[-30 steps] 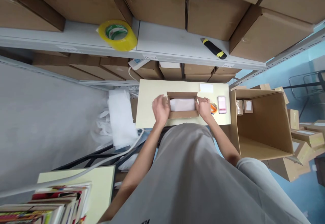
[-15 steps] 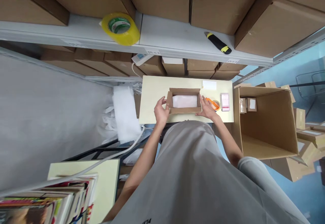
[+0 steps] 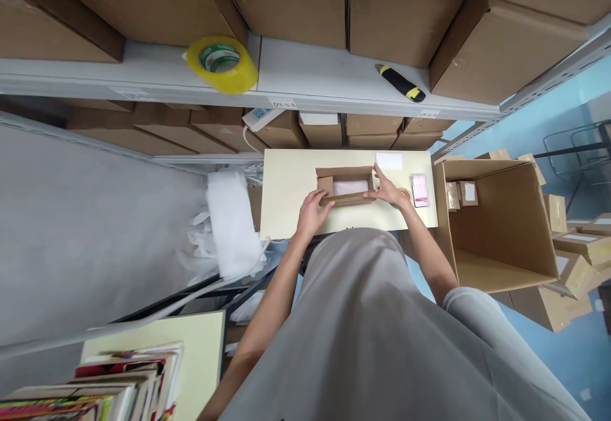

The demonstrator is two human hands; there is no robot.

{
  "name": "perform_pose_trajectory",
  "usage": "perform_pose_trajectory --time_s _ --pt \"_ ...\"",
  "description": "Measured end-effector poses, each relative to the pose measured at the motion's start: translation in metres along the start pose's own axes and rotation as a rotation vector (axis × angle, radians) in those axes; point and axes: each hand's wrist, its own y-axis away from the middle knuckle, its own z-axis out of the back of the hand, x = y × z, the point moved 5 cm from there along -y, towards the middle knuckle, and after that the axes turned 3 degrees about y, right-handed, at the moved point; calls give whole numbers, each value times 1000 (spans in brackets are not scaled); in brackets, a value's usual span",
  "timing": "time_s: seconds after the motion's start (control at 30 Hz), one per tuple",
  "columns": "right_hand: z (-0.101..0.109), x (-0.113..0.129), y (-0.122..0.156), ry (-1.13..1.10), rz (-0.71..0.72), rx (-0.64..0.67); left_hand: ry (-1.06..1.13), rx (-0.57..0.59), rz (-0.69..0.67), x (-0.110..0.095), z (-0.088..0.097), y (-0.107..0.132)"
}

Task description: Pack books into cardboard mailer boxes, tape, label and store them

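Box (image 3: 346,172) on bench (image 3: 289,182), white pkg (image 3: 350,187) in.
My L hand (image 3: 312,214) pinches near flap (image 3: 350,200) at left, R hand (image 3: 389,191) spread on right end.

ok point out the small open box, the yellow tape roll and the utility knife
Small open box (image 3: 348,200), head view: near side
Yellow tape roll (image 3: 231,81), head view: outer band
Utility knife (image 3: 400,82), head view: black handle

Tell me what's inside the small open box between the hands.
Inside the small open box lies something white. The near flap hides part of it; its underside and the box's bottom cannot be seen.
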Motion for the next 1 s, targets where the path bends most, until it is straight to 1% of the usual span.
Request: perform_pose_trajectory --time_s 0.1,0.17,0.27,0.37,0.43,0.6,0.7,0.83,0.93,1.0 --pt "1 0 -13 -43 24 -72 48 -90 108 13 2 -13" --pt "3 -2 -20 -62 39 -140 94 -119 123 20 2 -26" --pt "3 -4 -23 -73 100 -225 138 -106 8 25 2 -45" --pt "-2 -9 -18 -106 164 -265 116 -86 -97 26 3 -51" --pt "-8 -15 -11 -144 134 -292 121 -105 -87 29 2 -48" --pt "-21 -29 -2 -238 -56 -338 279 -244 83 36 -4 -36" --pt "-25 -30 2 -260 -88 -336 334 -319 155 37 -5 -30" --pt "-31 -26 15 -301 -72 -358 370 -366 147 38 0 -19" --pt "-41 -25 26 -324 -81 -349 371 -362 136 42 0 -8" --pt "-44 -27 31 -313 -86 -333 366 -352 139 45 -2 -1"
